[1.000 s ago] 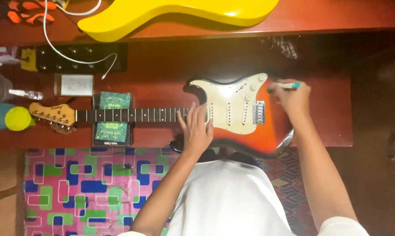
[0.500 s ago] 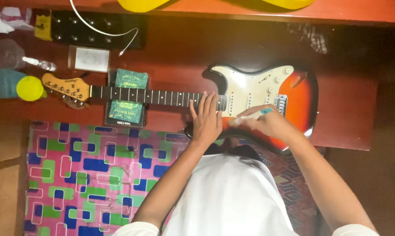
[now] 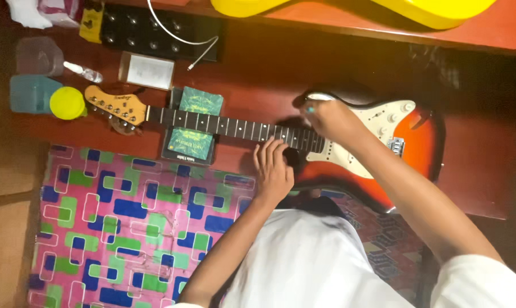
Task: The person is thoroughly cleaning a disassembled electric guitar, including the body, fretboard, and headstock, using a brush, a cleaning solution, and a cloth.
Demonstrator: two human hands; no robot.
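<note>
Left hand (image 3: 274, 170) open, flat on guitar (image 3: 349, 137) neck near body. Right hand (image 3: 326, 120) closed around small teal tool (image 3: 310, 108) above the strings.

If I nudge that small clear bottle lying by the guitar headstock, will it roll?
Probably. The small clear bottle lies on its side and looks round, so it would likely roll across the red-brown table. It seems light for its size, so a gentle push may shift it.
</note>
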